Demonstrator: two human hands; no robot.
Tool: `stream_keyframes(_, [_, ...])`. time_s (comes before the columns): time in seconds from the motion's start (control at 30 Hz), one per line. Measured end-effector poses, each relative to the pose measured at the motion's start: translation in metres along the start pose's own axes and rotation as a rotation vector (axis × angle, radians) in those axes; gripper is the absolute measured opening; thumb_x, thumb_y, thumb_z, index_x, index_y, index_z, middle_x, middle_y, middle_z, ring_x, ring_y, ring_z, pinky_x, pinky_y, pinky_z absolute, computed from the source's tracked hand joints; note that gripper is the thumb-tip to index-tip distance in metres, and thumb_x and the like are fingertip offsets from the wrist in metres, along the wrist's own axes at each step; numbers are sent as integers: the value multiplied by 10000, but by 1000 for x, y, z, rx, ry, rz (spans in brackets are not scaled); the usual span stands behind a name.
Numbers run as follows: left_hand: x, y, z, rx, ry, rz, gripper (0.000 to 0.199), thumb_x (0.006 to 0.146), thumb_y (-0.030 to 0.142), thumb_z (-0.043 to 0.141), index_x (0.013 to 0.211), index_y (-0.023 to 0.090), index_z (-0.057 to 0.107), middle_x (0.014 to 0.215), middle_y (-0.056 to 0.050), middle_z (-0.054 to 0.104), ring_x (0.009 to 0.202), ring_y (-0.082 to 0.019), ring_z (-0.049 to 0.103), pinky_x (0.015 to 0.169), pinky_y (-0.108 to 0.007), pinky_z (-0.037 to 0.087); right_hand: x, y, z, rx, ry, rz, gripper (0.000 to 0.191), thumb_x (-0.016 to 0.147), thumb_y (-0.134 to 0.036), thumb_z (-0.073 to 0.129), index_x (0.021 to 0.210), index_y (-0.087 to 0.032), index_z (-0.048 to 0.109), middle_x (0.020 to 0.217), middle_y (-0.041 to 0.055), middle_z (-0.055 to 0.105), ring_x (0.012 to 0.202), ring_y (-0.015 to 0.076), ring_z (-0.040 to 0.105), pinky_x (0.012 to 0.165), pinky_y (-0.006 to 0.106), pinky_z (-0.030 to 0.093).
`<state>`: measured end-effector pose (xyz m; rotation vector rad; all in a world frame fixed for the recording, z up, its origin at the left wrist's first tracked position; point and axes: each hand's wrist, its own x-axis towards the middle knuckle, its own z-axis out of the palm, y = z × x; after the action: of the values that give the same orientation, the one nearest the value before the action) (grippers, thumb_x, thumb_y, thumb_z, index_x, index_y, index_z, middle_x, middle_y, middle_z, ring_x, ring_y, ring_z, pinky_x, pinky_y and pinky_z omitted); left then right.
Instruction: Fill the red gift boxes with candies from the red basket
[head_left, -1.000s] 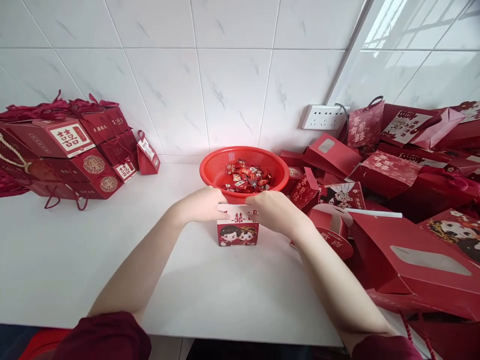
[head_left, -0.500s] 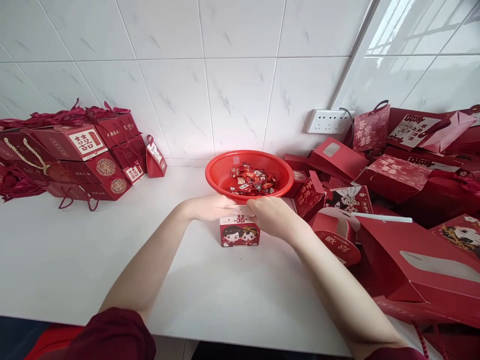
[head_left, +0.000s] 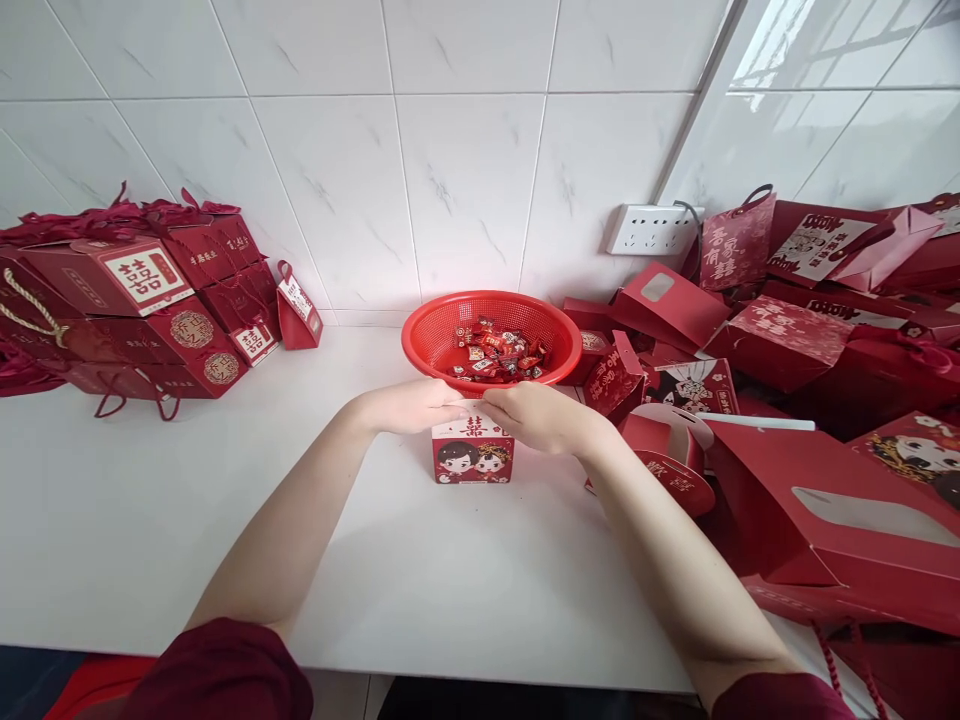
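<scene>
A small red box (head_left: pixel 474 462) with two cartoon figures on its front and a white top flap stands on the white table (head_left: pixel 390 570). My left hand (head_left: pixel 412 406) grips its top from the left, fingers bent together. From the right, my right hand (head_left: pixel 541 415) holds the upper edge, its fingers pressed on the top close to the left fingertips. Just behind the box sits a red perforated basket (head_left: pixel 420 345) with wrapped candies (head_left: pixel 502 352) in it. Part of the box top is hidden by my fingers.
Stacked red boxes (head_left: pixel 142 330) with ribbons stand at the left, beside a small triangular box (head_left: pixel 298 312). A heap of red gift boxes (head_left: pixel 810 345) covers the right side. A power strip (head_left: pixel 651 230) is on the tiled wall.
The view has shifted slightly, so everything appears a little higher and further left. My fingers have moved on the box top, and more of its white flap shows.
</scene>
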<state>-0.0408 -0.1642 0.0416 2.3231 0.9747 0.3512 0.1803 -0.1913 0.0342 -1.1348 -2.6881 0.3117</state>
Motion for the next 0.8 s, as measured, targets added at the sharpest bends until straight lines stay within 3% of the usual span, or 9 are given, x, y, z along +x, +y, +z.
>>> stream_keyframes(0.1, [1, 3, -2, -58, -123, -8, 257, 893, 409, 549, 961, 205, 688, 1002, -51, 716, 982, -222, 636, 890, -309, 478, 1, -2, 1, -40, 8, 5, 395, 1051, -358, 277, 783, -192, 515, 668, -7, 569, 543, 121, 440, 551, 260, 267])
stream_keyframes(0.17, [1, 5, -3, -49, -133, -22, 253, 909, 387, 518, 1018, 208, 660, 1064, -55, 699, 1009, -218, 627, 877, -309, 478, 2, -4, 2, -78, 16, 8, 390, 1054, -339, 263, 807, -188, 525, 684, 1, 592, 542, 122, 458, 542, 264, 260])
stream_keyframes(0.27, [1, 7, -3, -12, -63, -63, 222, 903, 353, 513, 1029, 203, 616, 1050, -52, 686, 960, -209, 631, 806, -301, 485, 4, -7, 2, -128, 26, 48, 389, 1052, -303, 253, 837, -174, 549, 709, 29, 628, 546, 138, 504, 526, 279, 243])
stream_keyframes(0.43, [4, 8, -1, 53, 91, -61, 169, 886, 340, 531, 812, 192, 566, 814, -8, 659, 798, -179, 630, 719, -264, 461, 8, -15, 3, -173, 46, 110, 326, 1034, -270, 298, 951, -141, 585, 840, 85, 699, 680, 196, 637, 554, 292, 280])
stream_keyframes(0.67, [8, 18, -2, 298, 138, -120, 248, 883, 349, 522, 690, 204, 464, 644, 35, 565, 625, -146, 550, 576, -239, 379, 13, -15, 5, -182, 71, 105, 281, 1007, -242, 336, 953, -152, 598, 876, 76, 717, 742, 210, 671, 558, 285, 303])
stream_keyframes(0.8, [9, 3, -3, 69, 137, -158, 280, 870, 428, 582, 718, 198, 529, 711, 18, 618, 704, -161, 595, 625, -243, 430, 15, -12, 7, -178, 83, 109, 292, 1018, -268, 328, 958, -154, 589, 870, 81, 719, 744, 209, 671, 576, 284, 315])
